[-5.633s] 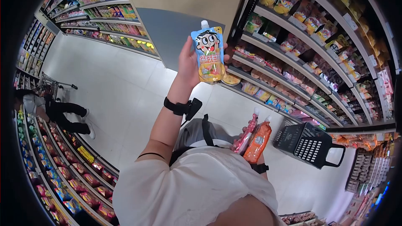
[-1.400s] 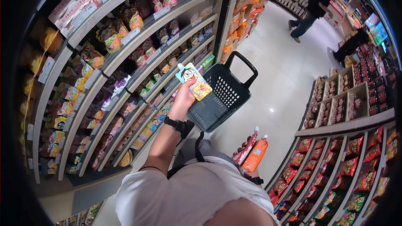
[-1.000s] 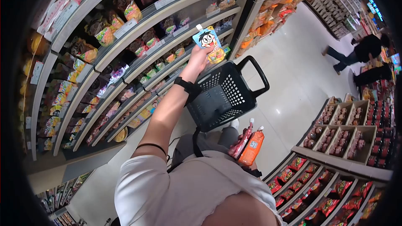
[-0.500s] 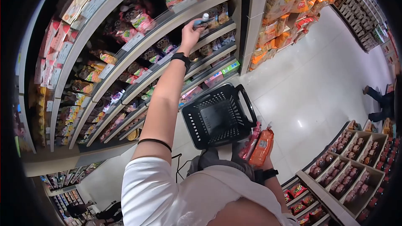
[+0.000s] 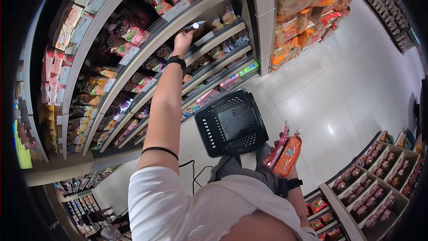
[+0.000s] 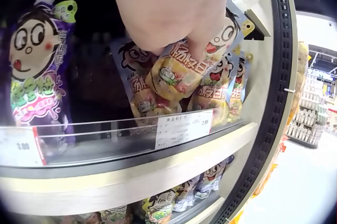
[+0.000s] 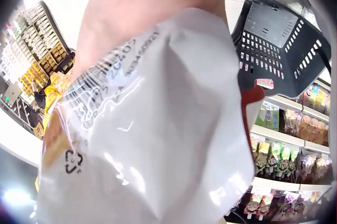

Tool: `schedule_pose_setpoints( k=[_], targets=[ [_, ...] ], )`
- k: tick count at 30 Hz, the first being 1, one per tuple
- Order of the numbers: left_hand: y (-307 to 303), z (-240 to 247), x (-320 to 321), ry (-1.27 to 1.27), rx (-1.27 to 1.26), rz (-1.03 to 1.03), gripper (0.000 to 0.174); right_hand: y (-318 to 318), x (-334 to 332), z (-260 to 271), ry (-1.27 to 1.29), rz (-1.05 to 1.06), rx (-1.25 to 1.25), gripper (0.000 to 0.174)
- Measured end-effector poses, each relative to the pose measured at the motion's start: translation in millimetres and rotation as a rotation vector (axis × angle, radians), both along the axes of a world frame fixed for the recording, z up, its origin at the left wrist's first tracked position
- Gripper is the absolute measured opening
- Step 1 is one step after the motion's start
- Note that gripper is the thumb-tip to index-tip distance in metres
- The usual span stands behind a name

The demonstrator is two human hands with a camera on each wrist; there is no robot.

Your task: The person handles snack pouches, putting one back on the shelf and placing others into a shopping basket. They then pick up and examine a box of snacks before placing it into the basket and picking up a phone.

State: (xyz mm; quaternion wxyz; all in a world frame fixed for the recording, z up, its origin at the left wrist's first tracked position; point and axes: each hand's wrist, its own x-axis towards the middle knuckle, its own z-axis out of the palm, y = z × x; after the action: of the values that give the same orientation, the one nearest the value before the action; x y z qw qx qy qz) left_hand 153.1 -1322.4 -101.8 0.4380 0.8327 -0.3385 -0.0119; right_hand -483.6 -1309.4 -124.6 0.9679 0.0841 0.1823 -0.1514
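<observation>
My left hand [image 5: 183,41] reaches into a shelf bay and pinches a blue-and-yellow spouted drink pouch [image 6: 181,69] with a cartoon face. In the left wrist view this pouch is tilted, overlapping several matching pouches [image 6: 213,98] that stand behind the clear shelf lip. A price label [image 6: 184,129] is fixed below them. Down by my right leg, my right hand [image 5: 292,173] holds an orange spouted pouch [image 5: 287,154] and a slimmer pink-red one [image 5: 276,147] side by side. In the right wrist view a pouch's white back [image 7: 158,108] hides most of the fingers.
A black shopping basket [image 5: 232,125] stands on the floor before my legs. A purple pouch [image 6: 37,71] stands further left on the same shelf. Orange snack bags [image 5: 294,13] hang past the shelf's end panel. Compartment bins [image 5: 370,183] stand at the right.
My body has turned toward the shelves. My left hand has carried the blue-and-yellow pouch from over the basket forward into the shelf bay. My right hand keeps its two pouches low.
</observation>
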Motion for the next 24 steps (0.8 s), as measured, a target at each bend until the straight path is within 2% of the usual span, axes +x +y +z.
schedule_pose_setpoints(
  k=[1, 3, 4, 6, 7, 9, 12, 13, 15, 17, 19, 21, 22, 24],
  targets=[
    [2, 8, -13, -0.065, 0.079, 0.107, 0.045, -1, 1, -3, 0.000, -0.007, -0.001, 0.048],
    [4, 13, -15, 0.062, 0.321, 0.222, 0.047, -2, 4, -10, 0.119, -0.029, 0.031, 0.048],
    [2, 13, -18, 0.067, 0.322, 0.224, 0.047, -3, 5, -12, 0.123, -0.026, 0.031, 0.048],
    [2, 3, -22, 0.175, 0.049, 0.166, 0.051, -7, 9, -12, 0.152, -0.020, 0.005, 0.050],
    [0, 4, -18, 0.343, 0.215, 0.270, 0.052, -11, 10, -14, 0.159, -0.009, 0.004, 0.050],
    [-4, 5, -30, 0.327, 0.014, 0.262, 0.046, -20, 14, -16, 0.105, 0.044, -0.047, 0.056],
    [-6, -5, -14, 0.441, 0.058, 0.276, 0.040, -26, 30, 5, 0.195, 0.064, 0.048, 0.061],
    [-4, -8, -11, 0.518, 0.041, 0.196, 0.040, -30, 36, 11, 0.199, 0.072, 0.048, 0.061],
    [3, -15, -6, 0.431, 0.211, 0.243, 0.047, -39, 53, 21, 0.166, 0.146, -0.050, 0.066],
    [15, -10, -20, 0.345, 0.189, 0.249, 0.041, -45, 69, 18, 0.201, 0.148, -0.028, 0.069],
    [26, -13, -43, 0.256, 0.171, 0.252, 0.039, -52, 82, 0, 0.129, 0.256, -0.223, 0.071],
    [39, -27, -69, 0.111, -0.295, 0.337, 0.042, -55, 98, 2, 0.057, 0.273, -0.223, 0.066],
    [48, -28, -83, 0.135, -0.298, 0.293, 0.045, -56, 107, 3, -0.017, 0.285, -0.224, 0.063],
    [65, -28, -104, 0.190, -0.256, 0.233, 0.037, -57, 120, 2, -0.056, 0.327, -0.212, 0.060]
  ],
)
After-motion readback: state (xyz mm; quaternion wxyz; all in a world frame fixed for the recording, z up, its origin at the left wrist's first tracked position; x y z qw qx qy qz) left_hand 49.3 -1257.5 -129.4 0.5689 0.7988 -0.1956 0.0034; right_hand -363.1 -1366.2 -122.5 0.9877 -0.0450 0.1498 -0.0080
